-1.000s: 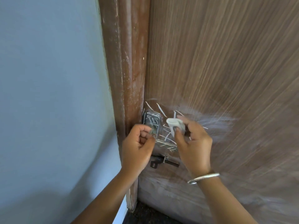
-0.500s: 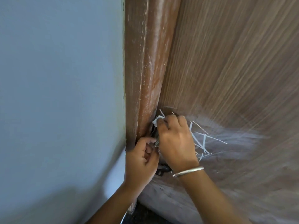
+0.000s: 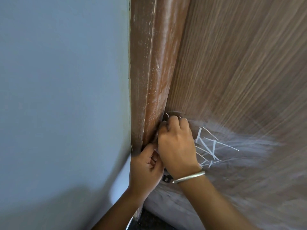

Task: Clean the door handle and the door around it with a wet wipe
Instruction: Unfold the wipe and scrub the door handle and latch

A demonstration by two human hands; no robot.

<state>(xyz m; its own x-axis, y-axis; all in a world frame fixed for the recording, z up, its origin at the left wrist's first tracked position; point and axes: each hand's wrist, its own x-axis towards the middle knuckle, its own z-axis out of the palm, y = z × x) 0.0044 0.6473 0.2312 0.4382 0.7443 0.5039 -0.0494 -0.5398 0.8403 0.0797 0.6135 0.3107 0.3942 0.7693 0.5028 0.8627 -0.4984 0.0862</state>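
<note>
The brown wooden door fills the right side, with white scratch marks and a pale smear beside the lock. My right hand is curled over the lock area, right against the door frame. It holds the wet wipe, which its fingers almost wholly hide. Just below and to the left, my left hand has its fingers curled at the lock's edge. The lock plate is covered by both hands. Only a dark piece of the door handle shows under my right wrist.
A blue-grey wall takes up the left half, meeting the frame. A dark floor strip shows at the bottom between my forearms. A metal bangle sits on my right wrist.
My right hand moved left with the wipe, from the door beside the lock onto the lock by the frame. The view shifted, and the lock plate became covered.
</note>
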